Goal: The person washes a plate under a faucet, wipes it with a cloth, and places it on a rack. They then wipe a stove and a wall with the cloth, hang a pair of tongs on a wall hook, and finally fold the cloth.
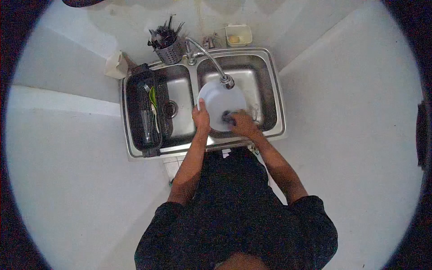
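Observation:
A round white plate [218,101] is held over the right basin of the sink. My left hand [201,118] grips its left edge, thumb on the upper face. Against the plate's lower right part, my right hand [244,123] presses a small dark scrubbing pad [228,118]. That pad is blurred, so its exact kind is hard to make out. Just above the plate's top edge hangs the head of the flexible faucet [227,81].
The steel double sink [275,96] has a black dish rack [129,108] in its left basin, with a glass and utensils. Behind stand a cutlery holder [170,54] full of utensils and a pale container [239,35]. A white container [117,66] is at the left corner.

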